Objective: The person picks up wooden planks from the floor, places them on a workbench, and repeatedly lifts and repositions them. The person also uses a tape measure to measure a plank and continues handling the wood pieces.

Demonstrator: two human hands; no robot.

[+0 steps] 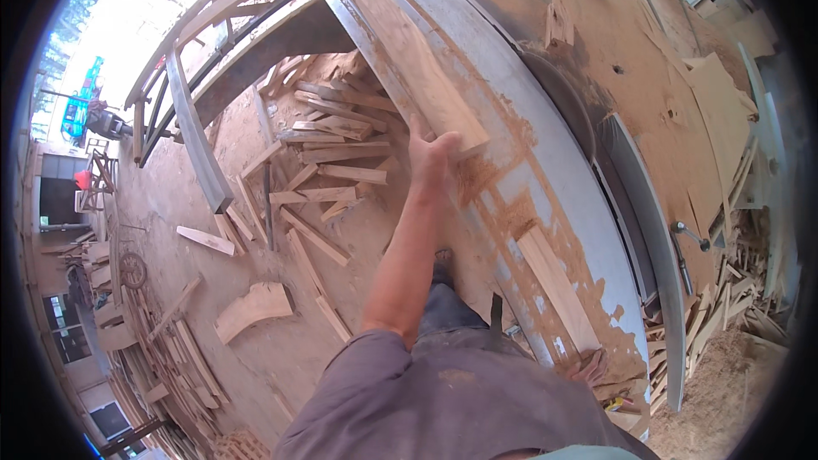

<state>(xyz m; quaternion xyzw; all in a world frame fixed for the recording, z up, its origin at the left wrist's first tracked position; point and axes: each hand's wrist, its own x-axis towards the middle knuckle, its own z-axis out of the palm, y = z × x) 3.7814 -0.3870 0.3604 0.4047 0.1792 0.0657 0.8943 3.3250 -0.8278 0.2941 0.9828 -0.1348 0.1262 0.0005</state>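
Note:
My left hand (430, 158) reaches forward and grips the near end of a long wooden plank (409, 60). The plank lies along a sawdust-covered metal saw table (554, 153) and runs away toward the top of the view. My right hand (592, 368) is low at the right, mostly hidden behind my body. Its fingers touch the near end of a short board (554, 290) lying on the same table. How it holds that board is hidden.
A dark curved saw guard (579, 111) sits to the right of the long plank. Several wood offcuts (332, 153) litter the dirt floor at the left. A scrap pile (733, 290) and a metal lever (690, 234) are at the right. A metal rail frame (196, 145) stands at the far left.

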